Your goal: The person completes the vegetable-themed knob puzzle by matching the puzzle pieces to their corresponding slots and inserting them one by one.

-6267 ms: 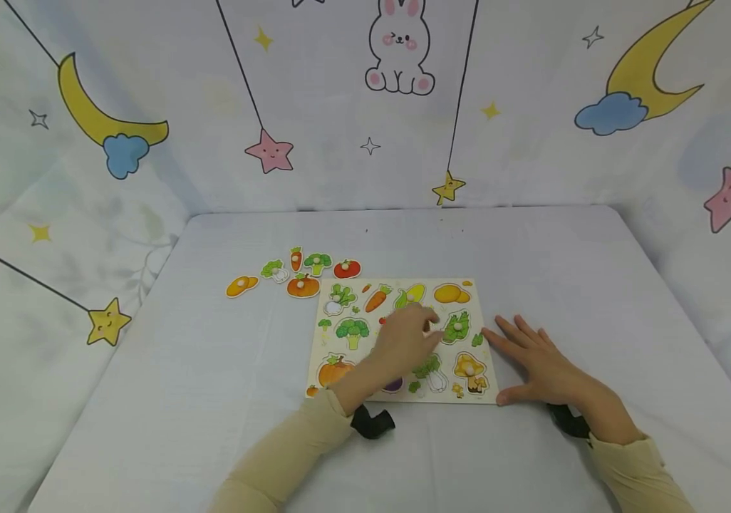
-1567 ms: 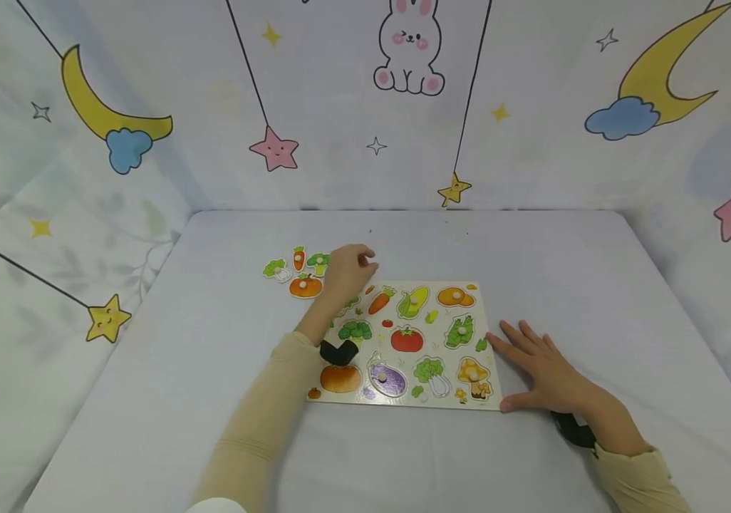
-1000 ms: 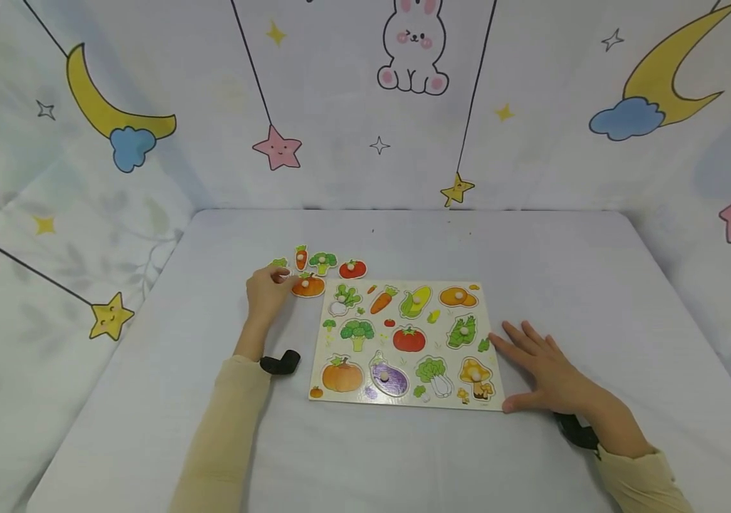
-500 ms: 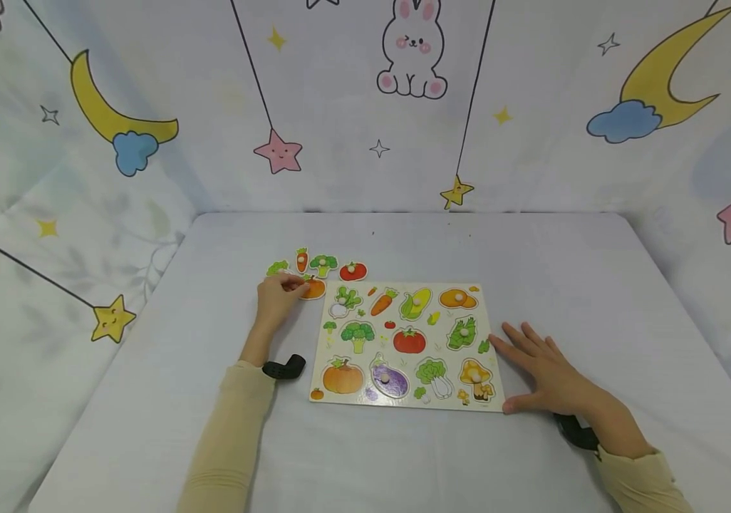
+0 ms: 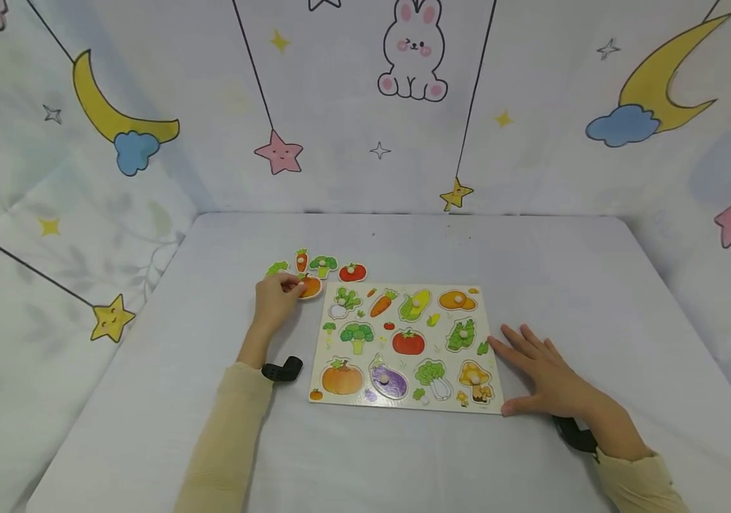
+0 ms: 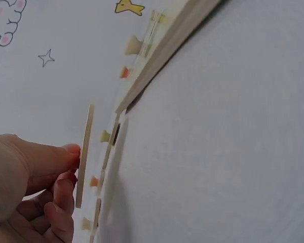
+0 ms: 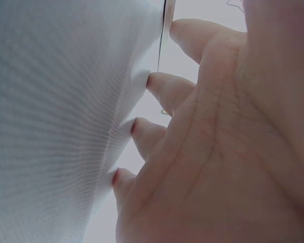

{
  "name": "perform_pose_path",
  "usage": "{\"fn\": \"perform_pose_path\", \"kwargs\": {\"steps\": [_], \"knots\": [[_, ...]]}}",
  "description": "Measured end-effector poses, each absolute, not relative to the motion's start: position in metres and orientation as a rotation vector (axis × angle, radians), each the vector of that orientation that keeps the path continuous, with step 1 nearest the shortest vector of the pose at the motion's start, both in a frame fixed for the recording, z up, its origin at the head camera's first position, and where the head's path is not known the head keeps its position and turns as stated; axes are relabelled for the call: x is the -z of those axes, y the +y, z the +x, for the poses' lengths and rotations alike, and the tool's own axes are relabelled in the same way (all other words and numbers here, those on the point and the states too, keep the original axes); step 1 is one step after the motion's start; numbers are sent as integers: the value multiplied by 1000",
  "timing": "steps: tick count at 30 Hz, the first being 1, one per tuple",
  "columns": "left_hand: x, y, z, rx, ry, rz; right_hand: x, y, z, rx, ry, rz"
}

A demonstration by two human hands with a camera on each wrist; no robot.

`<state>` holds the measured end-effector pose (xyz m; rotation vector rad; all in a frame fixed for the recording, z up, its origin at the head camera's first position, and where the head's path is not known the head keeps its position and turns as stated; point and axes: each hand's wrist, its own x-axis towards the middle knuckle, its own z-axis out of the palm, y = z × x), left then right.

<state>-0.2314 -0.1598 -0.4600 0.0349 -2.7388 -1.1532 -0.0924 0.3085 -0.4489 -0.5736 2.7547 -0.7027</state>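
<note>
With your left hand you pinch the pumpkin piece narrowly between thumb and fingertips; the left wrist view shows it edge-on, lifted off the table and roughly level with it. It is just beyond the far left corner of the board.

The board is your container, with its slots in three rows. In the far row it carries, from left to right, the radish, then the carrot slot showing its print, then the corn and the potato. In the middle row, the broccoli slot and tomato slot show their prints, and the asparagus sits at the right. In the near row you have the pumpkin slot, print showing, the eggplant in place, the cabbage slot, print showing, and the mushroom in place.

Around your left hand, past the board's far left corner, lie the loose cabbage, partly hidden by your hand, the small carrot, the small broccoli and, farthest right, the loose tomato.

Your right hand has its fingers spread wide and grips nothing; its fingertips rest on the cloth, with the index finger at the board's right edge and the thumb by the near right corner.
</note>
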Motion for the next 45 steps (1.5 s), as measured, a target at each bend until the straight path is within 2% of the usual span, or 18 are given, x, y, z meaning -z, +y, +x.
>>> {"fn": "perform_pose_path", "kwargs": {"steps": [6,14,19,32,45], "knots": [[444,-152,-208,1129,-2821,-68,450,307,-92,709,2747,-575],[393,-115,-148,1019,-3052,-351,449,309,-93,692,2742,-550],[378,-100,-126,907,-3237,-399,448,308,-94,691,2740,-548],[392,-91,-122,853,-3389,-469,448,308,-94,684,2750,-540],[414,-91,-130,931,-3437,-402,448,309,-93,699,2754,-557]]}}
